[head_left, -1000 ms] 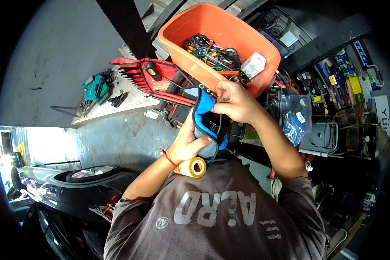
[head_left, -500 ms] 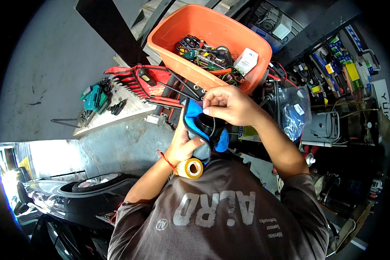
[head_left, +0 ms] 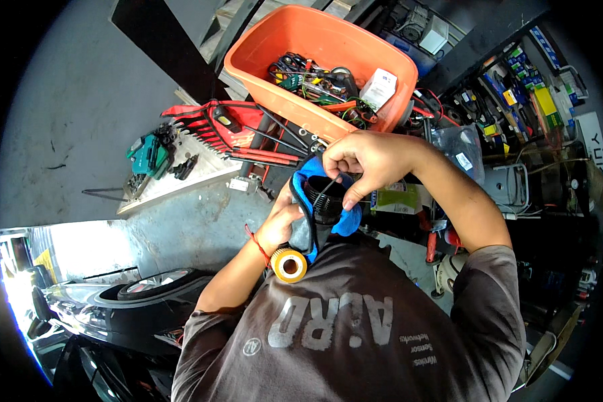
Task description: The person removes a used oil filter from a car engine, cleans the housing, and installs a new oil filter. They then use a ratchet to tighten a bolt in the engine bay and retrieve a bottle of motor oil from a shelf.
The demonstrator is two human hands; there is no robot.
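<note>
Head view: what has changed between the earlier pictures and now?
The right hand has shifted from the far edge of the blue cloth toward the body and rightward, to the black cup's right rim. More of the cup's mouth shows, with a thin strip slanting across it. Whether anything was let go is unclear. The left hand still holds the cloth and cup; the filter stays by its wrist.

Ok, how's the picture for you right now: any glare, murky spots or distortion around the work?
Head view: glare blows out the patch above the car at lower left; the threaded black housing by the left hand and right hand has an interior too dark to read; the orange tub is well lit; the fisheye image fades to black at its rim.
</note>
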